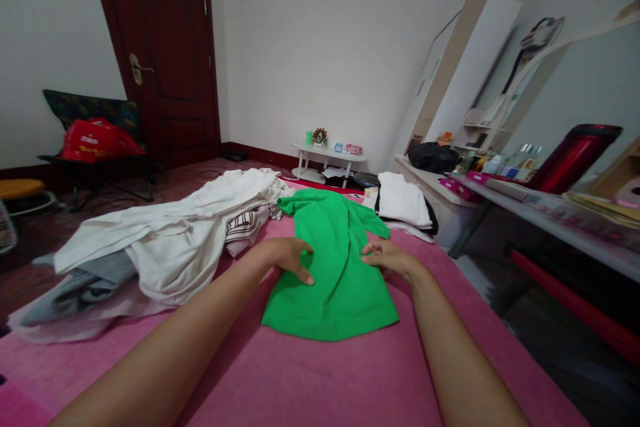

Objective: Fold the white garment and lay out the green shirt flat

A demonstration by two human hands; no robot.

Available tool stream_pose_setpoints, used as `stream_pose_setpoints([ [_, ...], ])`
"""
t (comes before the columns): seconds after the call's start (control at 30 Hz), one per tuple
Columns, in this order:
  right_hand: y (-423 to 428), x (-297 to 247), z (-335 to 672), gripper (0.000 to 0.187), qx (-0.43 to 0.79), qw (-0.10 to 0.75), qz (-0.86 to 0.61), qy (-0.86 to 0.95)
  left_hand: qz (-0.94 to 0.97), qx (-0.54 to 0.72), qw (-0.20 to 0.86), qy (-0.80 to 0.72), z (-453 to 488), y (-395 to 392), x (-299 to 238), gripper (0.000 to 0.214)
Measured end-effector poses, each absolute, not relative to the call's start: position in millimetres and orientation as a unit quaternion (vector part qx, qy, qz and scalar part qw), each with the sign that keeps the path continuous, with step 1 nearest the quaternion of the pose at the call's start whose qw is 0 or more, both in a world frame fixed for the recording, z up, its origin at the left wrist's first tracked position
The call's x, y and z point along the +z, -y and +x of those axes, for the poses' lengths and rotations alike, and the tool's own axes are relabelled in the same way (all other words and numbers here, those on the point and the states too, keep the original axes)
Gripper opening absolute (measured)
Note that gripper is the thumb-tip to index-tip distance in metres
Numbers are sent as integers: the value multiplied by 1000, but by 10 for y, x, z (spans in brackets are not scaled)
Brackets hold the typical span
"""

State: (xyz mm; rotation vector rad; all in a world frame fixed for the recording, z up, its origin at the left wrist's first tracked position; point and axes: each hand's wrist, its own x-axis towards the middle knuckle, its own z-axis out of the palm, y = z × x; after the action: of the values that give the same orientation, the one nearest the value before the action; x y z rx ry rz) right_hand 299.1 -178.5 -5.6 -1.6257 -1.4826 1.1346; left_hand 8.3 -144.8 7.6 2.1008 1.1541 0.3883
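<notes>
I have the pink bed before me, a heap of loose clothes sprawling on its left. The green shirt lies flat beside that heap; an uneven tug from me could skew it and deepen its creases. Farther left, a red bag hides its contents. My left hand has its thumb and fingers spread, gripping nothing visible; my right hand curls loosely at the shirt's edge, perhaps pinching cloth; I can't tell.

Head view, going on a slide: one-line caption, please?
Left hand and right hand at either side of a green shirt spread on a pink cover, with loose clothes to the left.
</notes>
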Motion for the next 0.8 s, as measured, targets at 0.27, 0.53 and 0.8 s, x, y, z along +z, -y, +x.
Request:
stream_pose_setpoints([
  [0.27, 1775, 296, 2980, 41, 435, 561, -541, 450, 755, 303, 439, -382, 85, 1503, 533, 26],
  [0.53, 2335, 1143, 3026, 25, 357, 653, -438, 504, 698, 397, 530, -273, -420, 2041, 1372, 26],
  [0.8, 2177, 1027, 3142, 22, 248, 754, -430, 430, 677, 536, 463, -201, -463, 1924, 1337, 30],
])
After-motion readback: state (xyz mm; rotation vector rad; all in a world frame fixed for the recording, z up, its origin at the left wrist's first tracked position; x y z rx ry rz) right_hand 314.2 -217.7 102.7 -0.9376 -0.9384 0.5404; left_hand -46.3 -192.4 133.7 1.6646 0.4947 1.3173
